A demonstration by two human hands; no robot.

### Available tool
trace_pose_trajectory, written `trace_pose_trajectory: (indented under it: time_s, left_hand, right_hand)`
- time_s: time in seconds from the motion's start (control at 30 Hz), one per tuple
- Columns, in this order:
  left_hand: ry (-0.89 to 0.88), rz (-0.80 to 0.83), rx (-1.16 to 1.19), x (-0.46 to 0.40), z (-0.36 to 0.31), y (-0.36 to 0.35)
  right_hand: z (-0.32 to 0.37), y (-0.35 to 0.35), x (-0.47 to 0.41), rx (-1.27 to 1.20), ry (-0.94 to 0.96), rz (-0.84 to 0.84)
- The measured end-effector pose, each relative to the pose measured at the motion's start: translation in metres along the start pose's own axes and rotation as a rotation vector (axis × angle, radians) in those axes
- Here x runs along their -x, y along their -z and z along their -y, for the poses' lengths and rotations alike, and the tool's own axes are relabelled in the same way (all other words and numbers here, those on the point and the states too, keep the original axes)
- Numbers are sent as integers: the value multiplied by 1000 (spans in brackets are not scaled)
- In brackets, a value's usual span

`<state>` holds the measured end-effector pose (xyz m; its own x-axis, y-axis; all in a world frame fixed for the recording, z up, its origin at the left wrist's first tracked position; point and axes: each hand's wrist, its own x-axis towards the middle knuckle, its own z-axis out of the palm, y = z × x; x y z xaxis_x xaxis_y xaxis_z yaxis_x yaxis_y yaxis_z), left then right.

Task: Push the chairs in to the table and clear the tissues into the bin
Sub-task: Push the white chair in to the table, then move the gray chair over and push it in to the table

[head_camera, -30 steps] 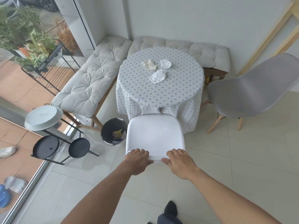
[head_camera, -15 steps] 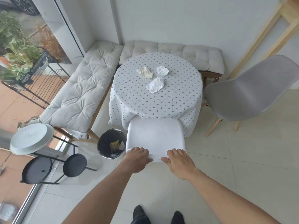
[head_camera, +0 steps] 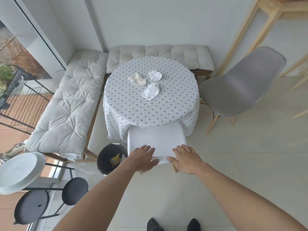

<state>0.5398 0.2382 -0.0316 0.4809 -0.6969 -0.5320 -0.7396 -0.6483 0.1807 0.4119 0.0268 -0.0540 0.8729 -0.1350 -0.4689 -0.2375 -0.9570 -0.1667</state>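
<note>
A white chair [head_camera: 156, 137] stands in front of me, its far part tucked under the hanging cloth of the round dotted table [head_camera: 150, 107]. My left hand [head_camera: 143, 158] and my right hand [head_camera: 186, 160] hold its near edge, fingers flat on top and thumbs at the rim. Three crumpled tissues lie on the table: a cream tissue [head_camera: 137, 79], a small white tissue [head_camera: 155, 75] and a larger white tissue [head_camera: 150, 91]. A black bin [head_camera: 102, 157] with some rubbish inside stands on the floor just left of the white chair. A grey chair [head_camera: 241, 84] stands to the table's right, away from it.
Cushioned benches [head_camera: 66, 105] line the left and far sides of the table. Black round stools [head_camera: 75, 190] and a white round tray [head_camera: 18, 170] stand at the lower left by a glass door. A wooden frame [head_camera: 241, 30] leans at the upper right. My feet show at the bottom edge.
The white chair has slid forward under the tablecloth with both hands on it. My fingers, curled over its edge before, now lie flatter. I have stepped closer to the table.
</note>
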Motion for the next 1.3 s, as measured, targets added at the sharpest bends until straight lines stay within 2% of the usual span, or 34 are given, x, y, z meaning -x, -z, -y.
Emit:
trace_pose_trajectory:
  time_s: [0.1,0.33,0.6,0.97,1.1,1.3]
  left_hand:
    - [9,-31,-25,-6,-5,27]
    - [24,-91,-113,-42,-58,105]
    - [27,-160,-160,-107,-175,181]
    - [128,-181,-83,-212,-343,251]
    - [152,-193,-56,-252,-370,274]
    - [201,-200,-18,-342,-376,312]
  right_hand:
    - [-10,23,9,-17,-33,27]
    - [-76,98,35,-23,-108,-97]
    - [-222,163,59,20,-212,-158]
    - [-410,250,62,46,-165,-210]
    - [-457,269,42,40,-156,-218]
    - [-528,305,-22,73,-114,-220]
